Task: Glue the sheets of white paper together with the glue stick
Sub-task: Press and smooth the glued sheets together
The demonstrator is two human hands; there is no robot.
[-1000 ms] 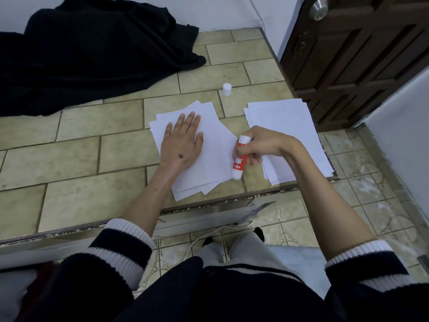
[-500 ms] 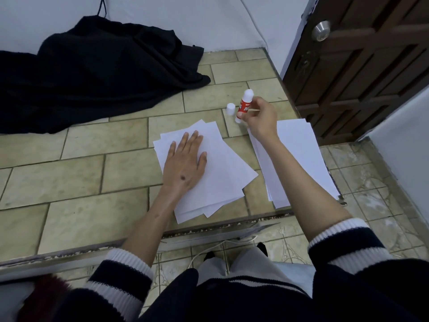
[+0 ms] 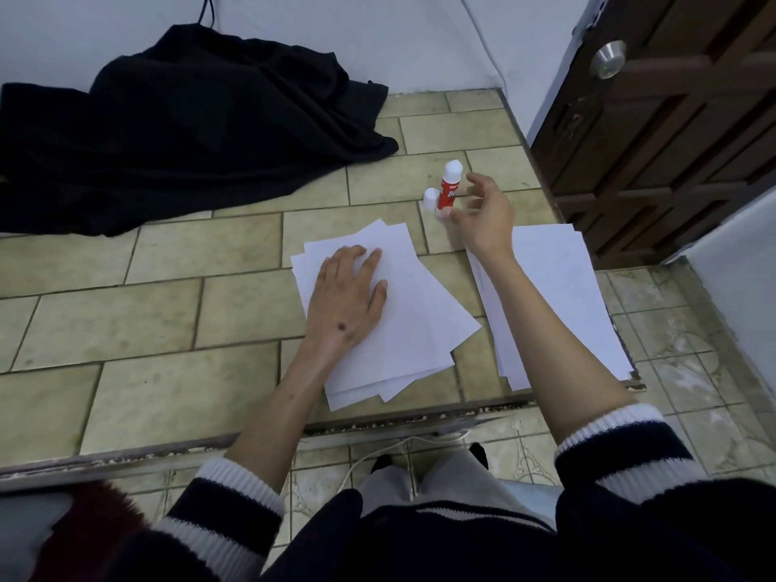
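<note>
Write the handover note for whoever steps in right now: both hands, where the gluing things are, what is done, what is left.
Left hand: flat, pressing the fanned pile of white paper sheets on the tiled surface.
Right hand: open, fingers loose beside the red glue stick, holding nothing.
The glue stick stands upright, its white tip uncovered; the small white cap sits right beside it.
The second stack of white sheets lies under the right forearm.
Done: glue stick set down. Whether the pile is already glued cannot be seen.
Left: likely take the next sheet, glue it, press it on.
</note>
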